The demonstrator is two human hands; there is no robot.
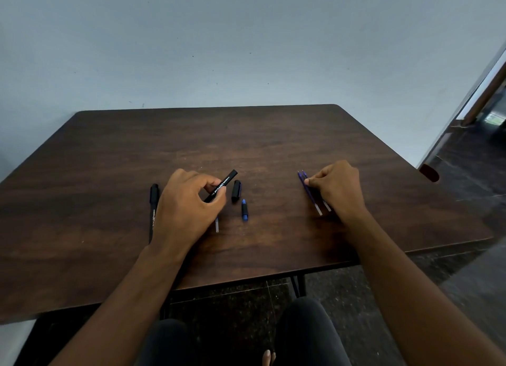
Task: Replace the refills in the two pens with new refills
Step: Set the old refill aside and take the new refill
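Left hand (189,207) grips the empty pen barrel (221,186); right hand (335,186) pinches the new refills (308,192) lying under its fingertips: lift only one, then feed it straight into the barrel.

Both forearms are seen bare to the bottom edge of the frame; no sleeves, watch or rings are visible on the left hand (189,201) or the right hand (338,186). Dark trousers (306,333) are worn over the knees at lower centre. Bare toes (269,357) show at the bottom edge.
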